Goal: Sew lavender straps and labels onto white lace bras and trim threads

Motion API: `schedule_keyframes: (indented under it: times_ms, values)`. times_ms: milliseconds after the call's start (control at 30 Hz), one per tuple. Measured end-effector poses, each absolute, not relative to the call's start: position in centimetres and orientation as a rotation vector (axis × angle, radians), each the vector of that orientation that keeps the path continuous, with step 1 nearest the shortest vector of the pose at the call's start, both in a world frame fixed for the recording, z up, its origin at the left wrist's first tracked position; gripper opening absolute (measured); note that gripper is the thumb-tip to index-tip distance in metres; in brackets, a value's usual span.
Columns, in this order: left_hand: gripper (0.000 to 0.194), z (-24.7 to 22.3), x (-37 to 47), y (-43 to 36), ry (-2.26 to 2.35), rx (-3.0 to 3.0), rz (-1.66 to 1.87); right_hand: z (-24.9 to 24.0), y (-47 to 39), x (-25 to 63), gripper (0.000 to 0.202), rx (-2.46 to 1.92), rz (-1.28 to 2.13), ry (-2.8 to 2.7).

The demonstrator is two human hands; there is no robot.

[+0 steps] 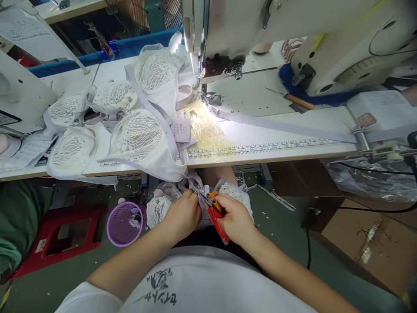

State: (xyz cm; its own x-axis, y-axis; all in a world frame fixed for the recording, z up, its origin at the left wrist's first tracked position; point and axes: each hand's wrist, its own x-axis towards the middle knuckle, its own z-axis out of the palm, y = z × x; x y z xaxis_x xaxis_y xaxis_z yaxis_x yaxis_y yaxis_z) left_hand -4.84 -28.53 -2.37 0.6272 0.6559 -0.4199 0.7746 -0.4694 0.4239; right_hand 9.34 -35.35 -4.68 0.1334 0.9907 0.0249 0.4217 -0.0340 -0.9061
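Left of and below the white metal sewing machine (pixel 241 26), noticed a red plastic stool (pixel 48 261), then a round purple lattice basket (pixel 121 226). Below the machine's needle end, held a white lace bra (pixel 157 210) with pale grey straps in the clenched left hand (pixel 184 213). Slightly farther right, grasped red-and-orange-handled metal scissors (pixel 217 224) in the right hand (pixel 237 217), pointed toward the left.

Right hand (pixel 237 217) gripping red-and-orange scissors (pixel 217 221), left hand (pixel 183 215) pinching white lace bra (pixel 157 211), sewing machine (pixel 241 26) beyond
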Motion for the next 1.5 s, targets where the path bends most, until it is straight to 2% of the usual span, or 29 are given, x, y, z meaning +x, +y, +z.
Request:
schedule_keyframes:
  times_ms: [67, 333, 500, 600, 700, 800, 900, 1000, 1233, 1333, 1500]
  values:
    - [0.021, -2.2, -4.7, -28.5, 1.15, 2.267, -0.278, -4.9, -35.1, 9.2, 0.012, -1.568, 0.894, -1.41]
    - [0.029, -1.6, -4.2, -28.8, 1.24, 2.434, -0.418, -5.8, -34.5, 9.3, 0.026, -1.567, 1.031, -1.456]
    - [0.031, -0.8, -7.3, -27.4, 1.121, 2.2, -0.202, -5.1, -34.2, 11.9, 0.025, -1.504, 1.11, -1.503]
    - [0.033, 0.5, -9.5, -26.5, 0.973, 2.113, -0.193, -3.4, -34.2, 13.5, 0.025, -1.408, 1.117, -1.665]
    - [0.026, 2.0, -9.9, -26.3, 0.902, 2.323, -0.061, -1.7, -34.2, 13.8, 0.022, -1.294, 1.134, -1.852]
    - [0.012, 2.7, -8.4, -26.2, 0.58, 2.388, 0.124, -0.7, -34.4, 13.3, 0.019, -1.208, 1.159, -1.951]
    - [0.013, 2.0, -6.7, -25.8, 0.357, 2.269, 0.046, -0.6, -34.9, 12.9, 0.018, -1.179, 1.152, -1.991]
    - [0.017, 0.8, -6.1, -25.8, 0.35, 2.211, -0.035, -1.0, -35.5, 12.8, 0.018, -1.208, 1.097, -2.002]
    - [0.008, 0.0, -7.6, -27.5, 0.455, 2.172, 0.038, -2.3, -37.0, 12.2, 0.018, -1.292, 0.823, -1.955]
    - [0.003, 0.1, -7.8, -27.6, 0.427, 2.137, 0.092, -2.7, -37.3, 12.2, 0.017, -1.293, 0.833, -1.949]
    - [0.009, 0.3, -7.5, -27.4, 0.378, 2.201, 0.062, -2.6, -36.8, 12.3, 0.011, -1.298, 1.009, -1.959]
